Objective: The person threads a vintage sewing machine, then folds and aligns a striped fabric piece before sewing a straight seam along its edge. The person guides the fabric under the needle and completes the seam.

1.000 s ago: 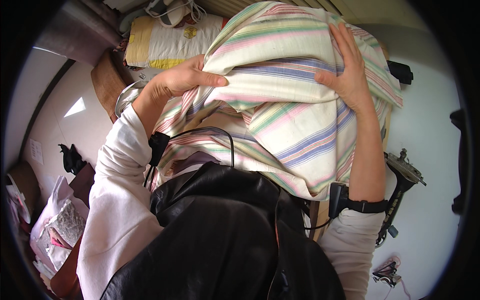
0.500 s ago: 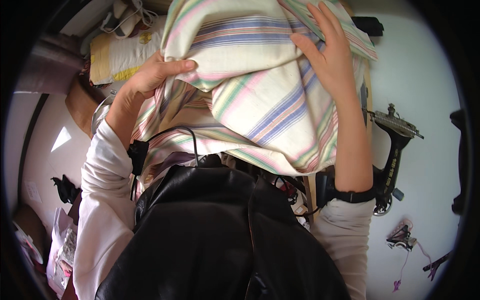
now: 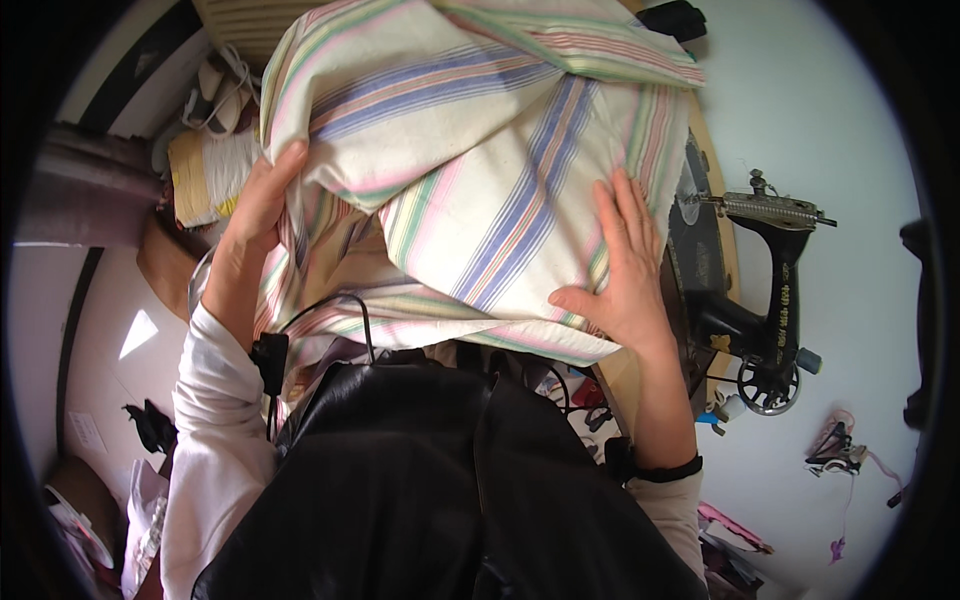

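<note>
A large striped cloth, cream with blue, pink, green and yellow bands, lies spread and folded in front of me. My left hand grips its left edge, the thumb on top and the fingers hidden behind the fabric. Flat on the cloth's right part rests my right hand, its fingers stretched out and the thumb apart. The cloth's near edge hangs just above my lap, and one corner folds over at the far right.
To the right stands a black sewing machine with a handwheel, beside a pale wall. A yellow and white quilted bundle and a white cord lie at the far left. A black object sits at the far right.
My right hand has come down and nearer, from the cloth's far right part to its near right part. The left hand keeps its hold. More of the sewing machine shows.
</note>
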Available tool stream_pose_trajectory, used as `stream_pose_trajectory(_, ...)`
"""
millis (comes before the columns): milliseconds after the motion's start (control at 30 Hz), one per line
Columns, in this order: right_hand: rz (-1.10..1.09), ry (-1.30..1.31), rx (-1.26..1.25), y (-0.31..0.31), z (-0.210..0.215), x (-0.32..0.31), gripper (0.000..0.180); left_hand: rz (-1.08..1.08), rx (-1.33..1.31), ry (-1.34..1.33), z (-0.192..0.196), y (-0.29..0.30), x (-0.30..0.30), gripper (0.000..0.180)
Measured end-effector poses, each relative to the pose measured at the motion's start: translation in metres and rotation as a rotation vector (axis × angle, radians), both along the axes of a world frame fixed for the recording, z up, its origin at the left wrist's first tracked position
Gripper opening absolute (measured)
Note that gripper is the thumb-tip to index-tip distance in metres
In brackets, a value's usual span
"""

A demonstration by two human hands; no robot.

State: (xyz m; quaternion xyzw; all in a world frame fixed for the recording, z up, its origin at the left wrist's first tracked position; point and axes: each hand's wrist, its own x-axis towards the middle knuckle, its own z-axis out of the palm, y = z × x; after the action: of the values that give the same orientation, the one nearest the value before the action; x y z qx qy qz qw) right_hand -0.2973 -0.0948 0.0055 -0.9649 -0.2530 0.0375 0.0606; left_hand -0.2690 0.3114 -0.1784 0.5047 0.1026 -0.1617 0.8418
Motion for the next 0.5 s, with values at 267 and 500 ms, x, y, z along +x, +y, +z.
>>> stream_pose_trajectory(267, -0.008, -0.027, 0.016, 0.001, -0.003, -0.002, 0.119, 0.264, -0.056, -0.056, 0.001, 0.008, 0.003, 0.053)
stream_pose_trajectory(500, -0.004, -0.065, 0.008, -0.001, -0.006, -0.004, 0.110, 0.428, -0.002, -0.098, 0.024, 0.014, 0.011, 0.047)
